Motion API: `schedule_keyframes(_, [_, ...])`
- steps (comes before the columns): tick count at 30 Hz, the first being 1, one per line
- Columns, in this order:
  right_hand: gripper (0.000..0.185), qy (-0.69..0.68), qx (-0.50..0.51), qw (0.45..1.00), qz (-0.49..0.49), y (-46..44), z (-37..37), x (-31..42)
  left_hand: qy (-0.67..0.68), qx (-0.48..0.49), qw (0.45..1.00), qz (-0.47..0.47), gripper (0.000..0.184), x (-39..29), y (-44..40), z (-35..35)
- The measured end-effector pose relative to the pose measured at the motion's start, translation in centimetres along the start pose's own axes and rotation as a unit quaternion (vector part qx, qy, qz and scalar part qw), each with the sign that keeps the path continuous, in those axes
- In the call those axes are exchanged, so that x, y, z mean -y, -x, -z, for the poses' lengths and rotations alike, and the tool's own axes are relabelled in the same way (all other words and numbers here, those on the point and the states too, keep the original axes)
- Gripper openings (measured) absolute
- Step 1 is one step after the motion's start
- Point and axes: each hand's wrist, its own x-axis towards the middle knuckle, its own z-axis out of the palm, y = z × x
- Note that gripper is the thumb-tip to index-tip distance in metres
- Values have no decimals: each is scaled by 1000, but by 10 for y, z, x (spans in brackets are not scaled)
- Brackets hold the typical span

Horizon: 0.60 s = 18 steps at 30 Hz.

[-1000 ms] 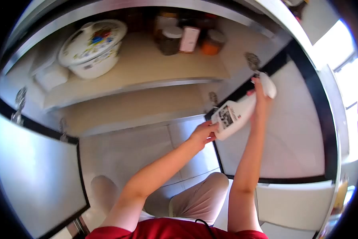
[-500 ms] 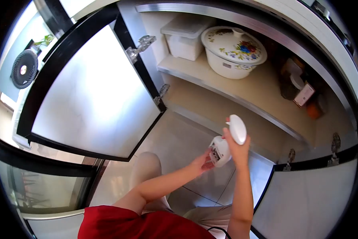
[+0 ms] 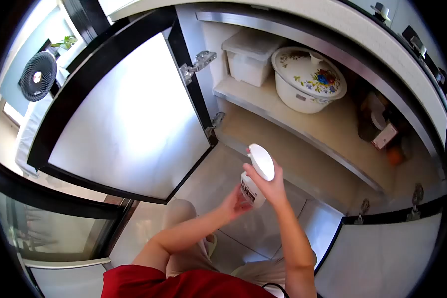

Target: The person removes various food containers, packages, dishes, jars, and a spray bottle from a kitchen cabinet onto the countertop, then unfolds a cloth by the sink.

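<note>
A white spray bottle (image 3: 262,161) with a dark label is held between both hands, in front of the open cabinet. My right hand (image 3: 270,185) is wrapped round its neck just below the white spray head. Lower down, my left hand (image 3: 237,202) supports the base of the bottle, its fingers against the side with the label. Part of the bottle's body is hidden by my right hand. The spray head points to the upper left.
On the cabinet shelf (image 3: 303,124) stand a lidded plastic box (image 3: 253,57), a floral enamel pot (image 3: 305,82) and several jars (image 3: 372,121). Open doors flank the cabinet, the left door (image 3: 134,124) and the right door (image 3: 382,253). A black fan (image 3: 38,76) is at the far left.
The view has swung left, bringing the left door and fan into sight. Both hands have carried the bottle away from the right door to the middle, and the bottle now stands more foreshortened.
</note>
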Motion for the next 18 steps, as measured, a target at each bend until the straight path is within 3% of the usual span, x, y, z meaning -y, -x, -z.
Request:
schedule_keyframes(3, [43,49,-2,998,42,-6,1,-3,-46,32,998,-42,46,-13,-15,3])
schedule_keyframes(5, [41,112,33,984,133,-10,13,-15,-33,23,999,-14,46,-13,-27,6])
schedule_keyframes(6, [42,38,37,998,34,-9,17,-11,-15,13,1000,-1,46,-15,-32,4])
schedule_keyframes(7, [44,38,36,997,56,-14,22,-18,-31,13,999,30,46,-16,-32,-2])
schedule_keyframes(9, [47,72,36,996,49,-18,37,-10,-19,9,1000,6,45,-13,-24,-15])
schedule_keyframes(12, [47,15,-2,1000,-15,-15,56,14,-3,36,999,23,40,-5,-14,-32])
schedule_keyframes(14, [44,2,-76,996,-36,-10,69,25,11,52,999,10,39,-1,-5,-38])
schedule_keyframes(17, [31,-25,-116,977,-178,5,96,41,47,66,997,9,51,5,7,-41])
schedule_keyframes(18, [25,-44,-146,970,-188,10,102,46,-2,89,996,-16,58,4,16,-48])
